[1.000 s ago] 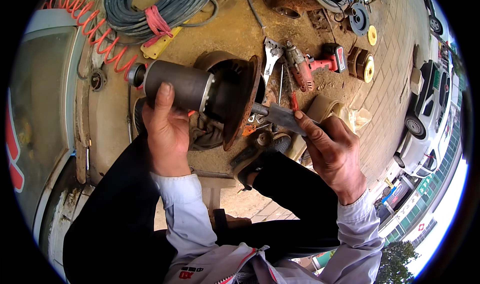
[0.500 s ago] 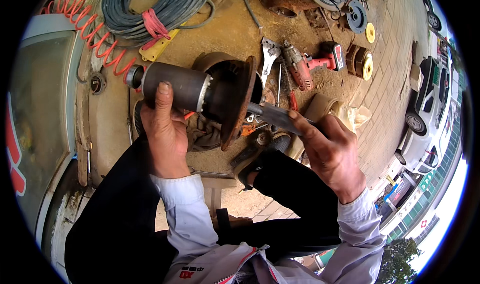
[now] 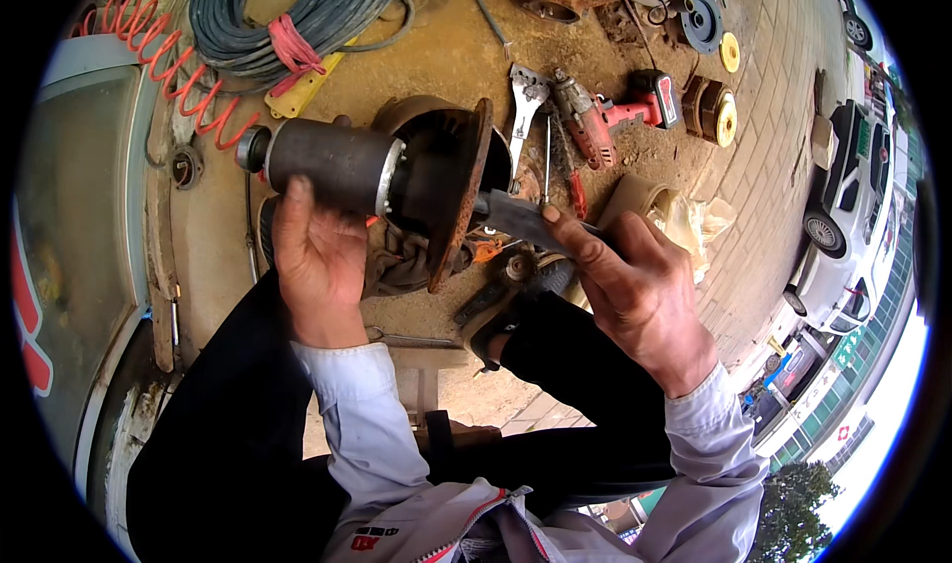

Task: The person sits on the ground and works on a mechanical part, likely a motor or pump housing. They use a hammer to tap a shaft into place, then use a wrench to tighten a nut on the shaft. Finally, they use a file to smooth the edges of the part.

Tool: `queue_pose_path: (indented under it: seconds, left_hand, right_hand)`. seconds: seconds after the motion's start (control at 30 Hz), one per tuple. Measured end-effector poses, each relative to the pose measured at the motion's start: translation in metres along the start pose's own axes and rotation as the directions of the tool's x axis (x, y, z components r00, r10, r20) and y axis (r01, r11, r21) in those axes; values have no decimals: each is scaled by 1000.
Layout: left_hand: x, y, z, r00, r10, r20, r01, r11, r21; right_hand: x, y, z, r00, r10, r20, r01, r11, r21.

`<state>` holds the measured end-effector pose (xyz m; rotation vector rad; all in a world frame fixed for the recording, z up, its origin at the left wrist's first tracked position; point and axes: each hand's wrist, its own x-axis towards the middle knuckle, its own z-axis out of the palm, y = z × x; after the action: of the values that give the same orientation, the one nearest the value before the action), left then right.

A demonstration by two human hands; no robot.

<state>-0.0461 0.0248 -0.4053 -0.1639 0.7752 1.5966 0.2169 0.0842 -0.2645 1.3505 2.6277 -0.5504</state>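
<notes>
My left hand (image 3: pixel 322 265) cradles a dark cylindrical motor rotor (image 3: pixel 332 166) from below, thumb against its near side. A silvery ring with small teeth edges the rotor's right end, and a round metal piece caps the left end. Right of the rotor stands a rusty round flange (image 3: pixel 466 196) of a dark housing, the shaft passing through it. On the flange's far side my right hand (image 3: pixel 640 290) pinches a flat dark grey strip (image 3: pixel 521 218), its index finger stretched along it. The strip lies against the shaft end; whether it wraps round cannot be made out.
Beyond lie a coiled dark hose (image 3: pixel 288 27), a red spiral air line (image 3: pixel 169 57), an adjustable wrench (image 3: pixel 526 97), a red cordless impact wrench (image 3: pixel 595 122) and a copper-coloured winding (image 3: pixel 709 112). A glass-fronted cabinet (image 3: pixel 79 236) stands left. Parked cars (image 3: pixel 843 216) line the right.
My left thumb has slid down toward the rotor's near edge. Rotor and flange sit slightly further left and up, partly because the view shifted. My right hand still pinches the strip.
</notes>
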Motion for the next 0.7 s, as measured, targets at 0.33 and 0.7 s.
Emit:
queue_pose_path:
  seconds: [0.33,0.7]
  left_hand:
    - [2,-4,15,978,98,-185,-70,986,152]
    - [1,-8,8,982,113,-149,-87,982,170]
  right_hand:
    - [-7,6,1,1000,2,-10,-2,1000,-22]
    - [-6,7,5,1000,7,-15,-7,1000,9]
